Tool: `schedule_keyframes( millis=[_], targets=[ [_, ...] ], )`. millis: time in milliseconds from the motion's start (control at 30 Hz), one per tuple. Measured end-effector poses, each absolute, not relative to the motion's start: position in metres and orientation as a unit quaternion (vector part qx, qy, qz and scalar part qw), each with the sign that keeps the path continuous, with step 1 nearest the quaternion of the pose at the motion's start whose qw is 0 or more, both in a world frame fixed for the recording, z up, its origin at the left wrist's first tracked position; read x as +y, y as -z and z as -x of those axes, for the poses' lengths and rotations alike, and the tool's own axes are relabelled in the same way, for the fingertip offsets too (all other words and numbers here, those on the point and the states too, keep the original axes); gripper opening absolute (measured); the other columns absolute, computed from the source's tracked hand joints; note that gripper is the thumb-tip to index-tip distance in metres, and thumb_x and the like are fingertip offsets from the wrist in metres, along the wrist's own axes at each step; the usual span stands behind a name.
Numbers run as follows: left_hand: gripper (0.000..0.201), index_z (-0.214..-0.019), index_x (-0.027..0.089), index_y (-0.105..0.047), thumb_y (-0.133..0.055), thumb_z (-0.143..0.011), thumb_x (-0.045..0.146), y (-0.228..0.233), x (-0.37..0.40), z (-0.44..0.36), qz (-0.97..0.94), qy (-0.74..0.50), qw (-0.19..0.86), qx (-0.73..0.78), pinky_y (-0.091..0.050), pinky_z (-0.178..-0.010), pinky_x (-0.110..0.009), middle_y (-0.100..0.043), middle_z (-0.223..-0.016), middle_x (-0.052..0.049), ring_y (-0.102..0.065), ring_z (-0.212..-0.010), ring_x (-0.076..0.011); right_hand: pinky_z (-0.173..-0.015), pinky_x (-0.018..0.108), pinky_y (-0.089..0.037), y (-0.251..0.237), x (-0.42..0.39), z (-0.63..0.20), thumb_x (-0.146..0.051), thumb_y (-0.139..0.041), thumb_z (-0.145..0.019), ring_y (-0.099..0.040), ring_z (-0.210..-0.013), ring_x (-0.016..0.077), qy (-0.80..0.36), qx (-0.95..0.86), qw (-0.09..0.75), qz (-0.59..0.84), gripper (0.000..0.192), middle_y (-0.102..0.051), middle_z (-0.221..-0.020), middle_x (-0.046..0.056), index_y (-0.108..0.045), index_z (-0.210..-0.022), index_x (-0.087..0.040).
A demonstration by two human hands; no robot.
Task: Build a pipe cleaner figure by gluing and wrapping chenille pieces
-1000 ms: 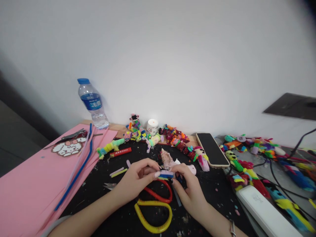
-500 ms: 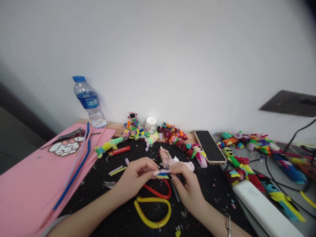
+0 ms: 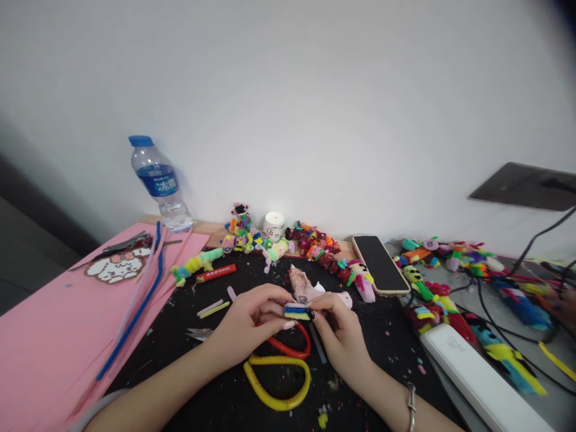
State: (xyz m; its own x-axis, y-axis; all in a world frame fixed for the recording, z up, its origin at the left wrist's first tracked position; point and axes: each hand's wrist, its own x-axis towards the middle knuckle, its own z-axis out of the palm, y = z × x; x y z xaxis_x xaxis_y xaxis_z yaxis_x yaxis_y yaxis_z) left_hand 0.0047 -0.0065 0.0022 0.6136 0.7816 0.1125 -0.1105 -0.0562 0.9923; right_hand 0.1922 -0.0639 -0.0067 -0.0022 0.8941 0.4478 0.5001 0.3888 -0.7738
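Both forearms reach in from the lower edge and meet low over the black counter [image 3: 189,366]; the left hand [image 3: 245,324] lies palm-down, wrist slightly bent, its fingers [image 3: 274,312] curled in and pinching the left end of a small striped bundle [image 3: 296,311] — blue, purple and yellow layers; the right hand [image 3: 342,336] comes in from the other side, its fingers closed on the bundle's right end, dark nails showing. The bundle sits just above the counter, between the two hands, over the red-and-yellow scissors [image 3: 281,372]; a phone [image 3: 378,264] lies near, to the right.
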Motion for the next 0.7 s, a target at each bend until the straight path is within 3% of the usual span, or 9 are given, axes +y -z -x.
schedule_keyframes(
  millis=[300, 533, 700],
  targets=[
    [0.013, -0.087, 0.018, -0.065, -0.06, -0.077, 0.012, 0.0011, -0.0033, -0.0011, -0.747, -0.375, 0.481, 0.264, -0.05, -0.071, -0.024, -0.062, -0.097, -0.007, -0.06, -0.088, -0.0164, -0.065, 0.026, -0.046, 0.0046, -0.0648, -0.1915, -0.017, -0.048, -0.086, -0.058, -0.072, 0.0159, -0.216, -0.68, 0.468, 0.521, 0.01, -0.061, -0.077, 0.001, -0.056, -0.084, -0.022],
    [0.011, -0.084, 0.018, -0.067, -0.062, -0.076, 0.012, -0.0025, -0.0042, -0.0013, -0.756, -0.379, 0.458, 0.275, -0.049, -0.073, -0.024, -0.065, -0.091, -0.005, -0.062, -0.085, -0.0157, -0.063, 0.025, -0.046, 0.002, -0.0644, -0.1911, -0.014, -0.048, -0.085, -0.058, -0.07, 0.0154, -0.22, -0.682, 0.466, 0.52, 0.011, -0.061, -0.075, 0.001, -0.056, -0.085, -0.022],
    [0.01, -0.085, 0.017, -0.066, -0.062, -0.076, 0.015, -0.0037, -0.0052, -0.0019, -0.728, -0.383, 0.484, 0.297, -0.051, -0.071, -0.024, -0.064, -0.092, -0.006, -0.062, -0.084, -0.016, -0.072, 0.028, -0.047, -0.0006, -0.0629, -0.1904, -0.013, -0.053, -0.083, -0.057, -0.084, 0.0174, -0.226, -0.69, 0.494, 0.479, 0.016, -0.059, -0.092, 0.003, -0.055, -0.095, -0.023]
  ],
)
